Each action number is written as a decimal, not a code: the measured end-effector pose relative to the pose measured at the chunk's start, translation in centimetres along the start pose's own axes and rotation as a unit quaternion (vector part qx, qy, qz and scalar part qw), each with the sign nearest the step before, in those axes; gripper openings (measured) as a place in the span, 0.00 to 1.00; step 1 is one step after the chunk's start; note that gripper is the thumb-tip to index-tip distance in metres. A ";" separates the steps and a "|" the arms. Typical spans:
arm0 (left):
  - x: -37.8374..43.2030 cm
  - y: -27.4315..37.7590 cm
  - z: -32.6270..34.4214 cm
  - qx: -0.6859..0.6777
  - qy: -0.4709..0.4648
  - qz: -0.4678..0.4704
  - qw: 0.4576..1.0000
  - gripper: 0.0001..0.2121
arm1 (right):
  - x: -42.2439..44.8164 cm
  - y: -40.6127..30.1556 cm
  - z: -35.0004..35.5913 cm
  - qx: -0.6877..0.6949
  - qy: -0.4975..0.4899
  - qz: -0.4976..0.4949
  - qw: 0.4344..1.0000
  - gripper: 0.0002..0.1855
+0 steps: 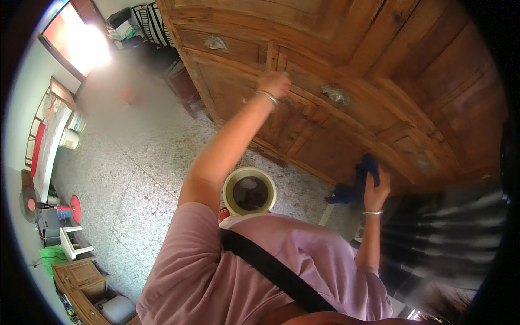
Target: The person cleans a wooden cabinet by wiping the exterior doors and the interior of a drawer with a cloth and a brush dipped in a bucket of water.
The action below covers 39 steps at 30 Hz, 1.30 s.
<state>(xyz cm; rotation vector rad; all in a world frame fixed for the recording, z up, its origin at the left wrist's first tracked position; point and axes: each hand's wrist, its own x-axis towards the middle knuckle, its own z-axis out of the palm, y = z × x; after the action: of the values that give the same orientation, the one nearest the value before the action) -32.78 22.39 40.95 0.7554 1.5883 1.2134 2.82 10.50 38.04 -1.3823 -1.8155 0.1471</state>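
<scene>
My right hand [376, 190] grips a dark blue cloth [357, 183] in front of the lower part of a wooden cabinet [325, 138]. Part of the cloth hangs down to the left of the fingers. Up at the cabinet front, my left hand [276, 84] has its fingers curled, close to the rail below the drawers. It is blurred, and whether anything is between the fingers cannot be made out. Clear shell-shaped pulls [335, 95] are fixed to the drawers. A pale yellow bucket [227, 187] with dark water in it stands on the floor before me.
Speckled terrazzo floor [134, 170] stretches to my left. Along the far left are a standing fan [31, 204], a white stool [73, 243], white buckets [70, 139] and a wooden desk [77, 280]. A dark red stool [185, 89] stands by the cabinet's left end.
</scene>
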 end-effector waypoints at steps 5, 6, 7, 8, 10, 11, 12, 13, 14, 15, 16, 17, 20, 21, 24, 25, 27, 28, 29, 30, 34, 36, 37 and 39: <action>9.4 -1.1 -15.4 -0.342 0.208 0.021 0.916 0.09 | -0.8 -2.4 0.8 0.000 0.029 0.010 1.000 0.16; 9.3 -0.1 -16.3 -0.359 0.208 0.017 0.910 0.15 | -0.9 -3.1 1.0 -0.010 0.034 0.013 0.999 0.16; 8.5 1.0 -16.6 -0.371 0.195 0.028 0.907 0.21 | -1.1 -3.8 1.3 -0.022 0.036 0.016 0.999 0.16; 9.8 0.9 -17.6 -0.379 0.150 0.021 0.913 0.23 | -1.2 -4.4 1.6 -0.010 0.040 0.028 0.999 0.16; 10.8 1.6 -18.5 -0.416 0.110 -0.008 0.903 0.25 | -1.6 -6.4 2.6 -0.022 0.050 0.030 0.998 0.16; 11.4 1.9 -18.8 -0.422 0.100 -0.023 0.901 0.25 | -1.9 -7.6 3.2 -0.023 0.054 0.022 0.998 0.16; 12.0 1.7 -19.0 -0.417 0.080 -0.035 0.905 0.25 | -2.2 -9.1 3.8 -0.037 0.057 0.039 0.997 0.16; 12.4 1.6 -19.2 -0.429 0.058 -0.045 0.900 0.23 | -2.4 -10.8 4.3 -0.051 0.060 0.054 0.995 0.15; 12.9 1.3 -19.5 -0.440 0.036 -0.056 0.896 0.22 | -3.1 -12.3 5.0 -0.060 0.070 0.058 0.994 0.15; 13.4 1.1 -19.8 -0.440 0.015 -0.068 0.895 0.22 | -3.6 -13.8 5.8 -0.073 0.081 0.057 0.992 0.15; 13.7 0.6 -20.1 -0.445 -0.030 -0.074 0.892 0.20 | -4.1 -15.4 6.5 -0.083 0.081 0.056 0.992 0.15; 14.0 0.3 -20.3 -0.451 -0.073 -0.081 0.886 0.18 | -4.4 -17.4 7.1 -0.079 0.069 0.085 0.991 0.16; 14.1 0.0 -20.4 -0.466 -0.101 -0.102 0.873 0.19 | -5.1 -21.8 8.9 -0.094 0.064 0.081 0.990 0.15; 14.0 0.1 -20.2 -0.481 -0.103 -0.120 0.862 0.18 | -5.1 -23.0 9.3 -0.095 0.065 0.081 0.990 0.15; 11.8 -0.7 -20.5 -0.477 -0.108 -0.100 0.866 0.17 | -4.7 -26.1 10.1 -0.073 0.058 0.111 0.989 0.15; 10.6 -1.2 -20.8 -0.474 -0.108 -0.102 0.868 0.17 | -4.6 -26.8 10.5 -0.074 0.059 0.114 0.989 0.15; 8.2 -1.5 -21.5 -0.479 -0.117 -0.117 0.862 0.15 | -3.7 -28.0 11.0 -0.069 0.058 0.072 0.993 0.16; 7.3 -1.9 -22.0 -0.482 -0.116 -0.123 0.860 0.13 | -3.0 -28.4 11.4 -0.063 0.049 0.062 0.995 0.16; 6.5 -2.3 -22.4 -0.479 -0.113 -0.128 0.861 0.13 | -2.2 -28.9 11.8 -0.061 0.046 0.067 0.995 0.16; 5.7 -2.5 -23.0 -0.475 -0.124 -0.112 0.864 0.13 | -1.0 -29.7 12.3 -0.071 0.050 0.017 0.996 0.17; 2.9 -3.5 -24.5 -0.472 -0.137 -0.104 0.865 0.12 | 4.6 -32.8 14.5 -0.102 0.068 -0.102 0.987 0.19; 2.6 -4.4 -25.3 -0.480 -0.145 -0.108 0.859 0.10 | 6.9 -33.8 16.1 -0.116 0.079 -0.130 0.982 0.19; 2.7 -4.8 -25.5 -0.480 -0.139 -0.107 0.860 0.10 | 7.9 -34.1 17.0 -0.150 0.065 -0.118 0.979 0.19; 2.6 -5.2 -25.2 -0.482 -0.169 -0.087 0.855 0.08 | 9.7 -33.7 19.3 -0.214 0.031 -0.125 0.968 0.17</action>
<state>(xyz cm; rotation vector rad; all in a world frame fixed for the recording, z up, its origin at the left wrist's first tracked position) -56.88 14.27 36.26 0.1343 0.5814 1.4302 -35.67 12.74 48.93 -1.4039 -2.0251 -0.4399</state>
